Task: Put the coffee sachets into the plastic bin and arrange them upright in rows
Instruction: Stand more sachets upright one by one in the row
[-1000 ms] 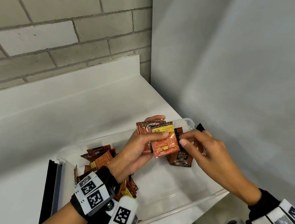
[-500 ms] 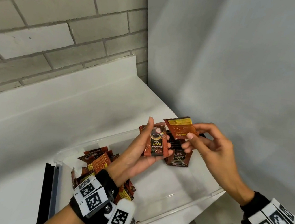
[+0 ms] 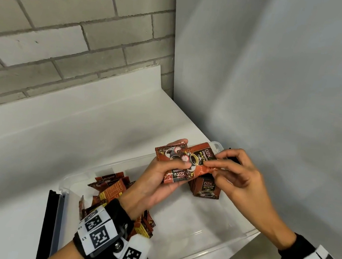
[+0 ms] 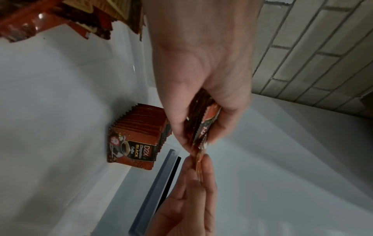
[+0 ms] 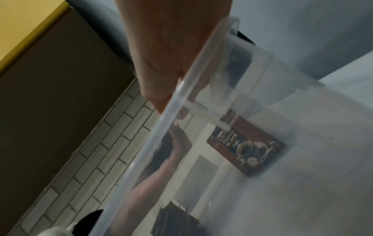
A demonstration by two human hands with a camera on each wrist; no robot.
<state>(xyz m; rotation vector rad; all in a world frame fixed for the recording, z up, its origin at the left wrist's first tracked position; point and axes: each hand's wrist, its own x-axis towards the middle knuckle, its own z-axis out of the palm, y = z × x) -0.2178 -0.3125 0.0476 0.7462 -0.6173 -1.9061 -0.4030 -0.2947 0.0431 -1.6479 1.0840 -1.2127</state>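
Coffee sachets (image 3: 179,165) up in both hands, over the far end of the plastic bin (image 3: 203,254). Left hand (image 3: 155,184) is palm-up-ish, fingers curled round a small fan of sachets, thumb pressed across their faces; wrist view shows the bunch edge-on, clamped between thumb and fingers. Right hand (image 3: 238,178) comes in from the right, forearm angled up and left, thumb + forefinger pinching the end of the top sachet (image 3: 200,158), other fingers loosely bent behind. Top sachet lies crosswise on the bunch, label facing up. Both wrists wear black bands w/ printed marker tags.

Below the hands, a row of sachets (image 3: 205,188) stands upright at the bin's far end, front label facing the camera. Loose pile of sachets (image 3: 111,189) sits jumbled at the bin's left end, partly behind the left wrist. Bin rests on the white surface (image 3: 30,153), brick wall behind. Right wrist view mostly blurred by the bin wall.
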